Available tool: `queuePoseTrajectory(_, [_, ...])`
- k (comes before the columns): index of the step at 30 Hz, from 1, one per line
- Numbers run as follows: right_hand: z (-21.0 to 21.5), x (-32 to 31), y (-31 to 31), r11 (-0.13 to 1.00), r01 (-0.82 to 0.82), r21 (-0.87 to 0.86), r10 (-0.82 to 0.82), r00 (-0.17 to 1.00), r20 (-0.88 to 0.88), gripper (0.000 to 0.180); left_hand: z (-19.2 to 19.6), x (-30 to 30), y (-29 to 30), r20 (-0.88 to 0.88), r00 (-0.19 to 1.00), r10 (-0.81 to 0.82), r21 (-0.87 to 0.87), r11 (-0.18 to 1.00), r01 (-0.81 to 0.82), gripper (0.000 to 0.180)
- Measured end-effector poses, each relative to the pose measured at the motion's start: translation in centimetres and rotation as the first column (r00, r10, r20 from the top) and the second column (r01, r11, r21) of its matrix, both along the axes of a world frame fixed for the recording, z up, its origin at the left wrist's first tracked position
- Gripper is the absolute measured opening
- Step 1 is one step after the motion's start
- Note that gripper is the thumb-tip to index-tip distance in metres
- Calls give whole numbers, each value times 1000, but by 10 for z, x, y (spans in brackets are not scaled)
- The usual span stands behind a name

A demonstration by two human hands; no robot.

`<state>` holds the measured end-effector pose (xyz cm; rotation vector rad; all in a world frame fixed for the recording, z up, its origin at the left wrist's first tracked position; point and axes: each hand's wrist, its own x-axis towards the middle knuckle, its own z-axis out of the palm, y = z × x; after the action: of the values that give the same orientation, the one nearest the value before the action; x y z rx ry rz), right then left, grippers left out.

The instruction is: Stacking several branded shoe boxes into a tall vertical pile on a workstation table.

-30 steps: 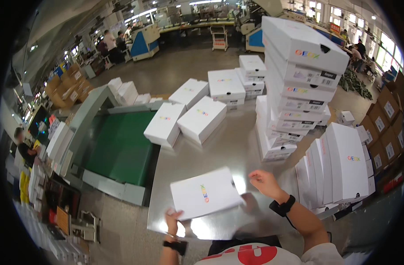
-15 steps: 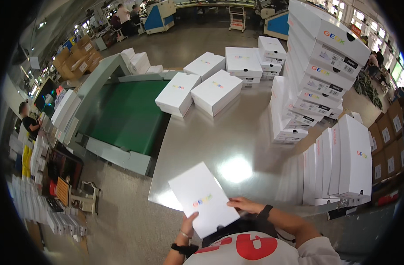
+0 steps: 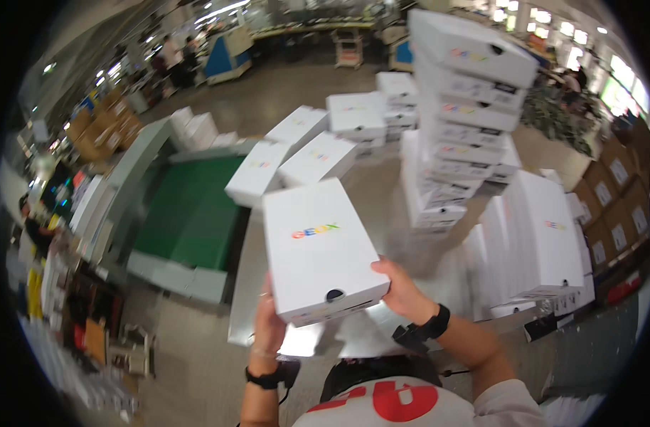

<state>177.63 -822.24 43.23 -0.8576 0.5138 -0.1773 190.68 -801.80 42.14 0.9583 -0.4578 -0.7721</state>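
A closed white shoebox (image 3: 318, 256) with coloured lettering on its lid is held up over the near part of the metal table (image 3: 250, 299). My left hand (image 3: 269, 324) grips its left side near the front corner, fingers partly hidden by the box. At the front right corner, my right hand (image 3: 403, 290) is closed on the box, thumb by the lid's edge. Just beyond it, more white shoeboxes (image 3: 318, 158) sit at the table's far left edge.
A tall shoebox stack (image 3: 464, 107) rises at the right, with a row of boxes on edge (image 3: 549, 235) nearer me. The conveyor's green belt (image 3: 190, 213) lies left of the table. Brown cartons (image 3: 613, 188) stand far right. A person (image 3: 37, 228) is at the far left.
The shoebox has moved up and away from my body, and its front end panel now shows. Both hands moved forward with it. The whole view has shifted somewhat.
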Motion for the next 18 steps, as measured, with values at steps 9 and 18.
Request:
queuePoseTrajectory(9, [234, -52, -73, 655, 739, -156, -362, 489, 794, 36, -12, 4, -31, 75, 994, -76, 231, 971, 57, 39])
queuePoseTrajectory(18, [378, -70, -241, 518, 318, -794, -387, 915, 114, 53, -61, 7, -52, 74, 965, -250, 460, 868, 189, 38])
